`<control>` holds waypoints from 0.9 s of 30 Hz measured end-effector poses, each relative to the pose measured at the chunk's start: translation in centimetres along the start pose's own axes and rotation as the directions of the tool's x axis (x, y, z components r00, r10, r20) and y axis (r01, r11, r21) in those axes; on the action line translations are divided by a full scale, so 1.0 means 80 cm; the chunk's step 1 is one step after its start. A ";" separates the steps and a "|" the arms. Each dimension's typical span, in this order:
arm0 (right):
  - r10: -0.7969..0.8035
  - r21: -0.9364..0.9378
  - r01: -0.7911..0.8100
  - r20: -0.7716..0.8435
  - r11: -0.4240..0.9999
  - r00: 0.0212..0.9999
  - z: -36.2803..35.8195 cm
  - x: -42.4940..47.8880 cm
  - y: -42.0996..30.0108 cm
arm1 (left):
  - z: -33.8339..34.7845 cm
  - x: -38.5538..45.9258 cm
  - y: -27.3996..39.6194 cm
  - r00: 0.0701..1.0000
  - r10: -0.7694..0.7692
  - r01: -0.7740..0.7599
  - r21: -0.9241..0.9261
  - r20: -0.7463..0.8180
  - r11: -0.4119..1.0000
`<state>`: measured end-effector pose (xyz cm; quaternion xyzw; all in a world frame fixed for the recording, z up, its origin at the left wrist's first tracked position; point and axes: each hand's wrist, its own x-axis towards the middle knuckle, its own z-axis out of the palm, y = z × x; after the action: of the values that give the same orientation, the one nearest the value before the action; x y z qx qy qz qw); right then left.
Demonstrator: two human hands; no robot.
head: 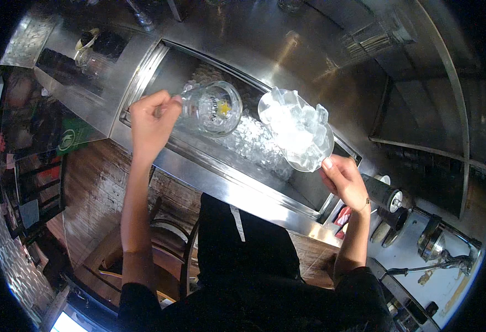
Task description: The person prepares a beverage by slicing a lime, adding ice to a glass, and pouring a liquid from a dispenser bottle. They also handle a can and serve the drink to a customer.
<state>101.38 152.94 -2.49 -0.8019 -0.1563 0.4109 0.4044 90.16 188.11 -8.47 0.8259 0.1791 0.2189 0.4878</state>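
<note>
My left hand (156,120) grips a clear glass beer mug (216,110) by its handle, over the left part of a steel ice bin. The mug lies tilted on its side in the air and bears a yellow star and lettering. My right hand (346,180) holds an ice scoop (295,159) heaped with large clear ice cubes (301,120), right of the mug and apart from it. Beneath both, loose ice (253,139) lies in the ice bin (243,180). My fingers hide the scoop's handle.
Left of the bin, a glass (91,62) stands in a recess of the steel counter. At the right are a dark cylindrical container (382,193) and a metal hand-press juicer (433,245). A wooden chair (164,245) is below the counter, near my left arm.
</note>
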 end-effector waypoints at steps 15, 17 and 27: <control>0.016 -0.408 0.085 0.238 0.909 0.971 -0.015 0.023 -0.016 | 0.073 -0.002 -0.013 0.943 0.182 -0.175 -0.049 0.278 0.983; 0.111 -0.512 0.030 0.244 0.859 0.963 -0.017 0.030 -0.037 | 0.081 -0.002 -0.017 0.916 0.217 -0.203 -0.077 0.338 0.976; 0.250 -0.682 -0.166 0.025 0.712 0.968 -0.048 -0.048 -0.111 | 0.088 -0.015 -0.054 0.957 0.084 0.019 -0.351 0.277 0.936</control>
<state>102.81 154.25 7.75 -0.8809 -0.2263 0.4147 0.0276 92.59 184.35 -15.54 0.7519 0.0506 0.1329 0.6438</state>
